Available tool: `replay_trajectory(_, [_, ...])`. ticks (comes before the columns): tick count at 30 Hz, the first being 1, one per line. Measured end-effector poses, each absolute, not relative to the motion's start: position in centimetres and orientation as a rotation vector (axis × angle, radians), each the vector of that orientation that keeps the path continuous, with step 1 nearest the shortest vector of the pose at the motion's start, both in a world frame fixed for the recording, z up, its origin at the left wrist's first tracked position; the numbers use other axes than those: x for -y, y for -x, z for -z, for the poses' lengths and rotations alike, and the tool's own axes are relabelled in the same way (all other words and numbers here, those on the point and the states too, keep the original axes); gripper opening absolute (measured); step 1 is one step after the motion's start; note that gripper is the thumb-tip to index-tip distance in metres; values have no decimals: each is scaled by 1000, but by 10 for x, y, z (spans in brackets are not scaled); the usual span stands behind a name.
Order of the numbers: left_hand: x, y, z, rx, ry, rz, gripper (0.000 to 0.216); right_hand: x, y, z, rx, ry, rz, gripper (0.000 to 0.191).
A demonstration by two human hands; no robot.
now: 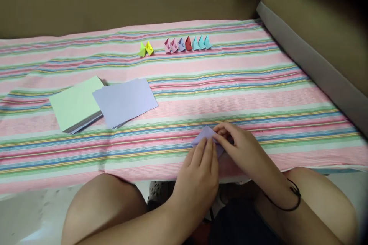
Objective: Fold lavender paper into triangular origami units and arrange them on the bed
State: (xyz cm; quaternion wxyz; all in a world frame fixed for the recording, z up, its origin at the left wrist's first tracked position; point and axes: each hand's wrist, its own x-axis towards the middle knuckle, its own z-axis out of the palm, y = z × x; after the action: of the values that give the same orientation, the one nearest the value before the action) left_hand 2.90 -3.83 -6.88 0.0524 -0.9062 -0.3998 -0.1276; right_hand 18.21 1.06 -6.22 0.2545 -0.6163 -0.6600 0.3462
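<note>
I find the folded lavender paper [206, 133] near the front edge of the striped cloth [299, 138], right of its middle. It lies beneath the left hand's [198, 178] fingertips, fingers close together, thumb grip indeterminable. The right hand [243, 145] pinches the paper's right side. Both hands touch it; a point faces the cloth's far edge, long axis obscured. Surface plain, pale.
</note>
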Motion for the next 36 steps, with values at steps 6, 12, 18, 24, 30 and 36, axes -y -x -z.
replay_trajectory(6, [42, -32, 71, 1250, 2728, 366, 41, -7, -176, 66, 1792, 1745, -743, 7])
replay_trajectory(12, [44, -36, 74, 1329, 2707, 386, 47, -6, -173, 68, 1799, 1762, -680, 7])
replay_trajectory(18, [44, -37, 77, 1408, 2677, 391, 49, -6, -173, 69, 1809, 1773, -643, 5])
replay_trajectory(24, [41, -35, 75, 1412, 2690, 375, 49, -8, -173, 69, 1809, 1784, -649, 5])
replay_trajectory(30, [40, -37, 75, 1419, 2680, 377, 49, -7, -173, 67, 1838, 1754, -669, 7])
replay_trajectory(36, [43, -39, 78, 1437, 2644, 395, 49, -7, -173, 65, 1857, 1731, -711, 14])
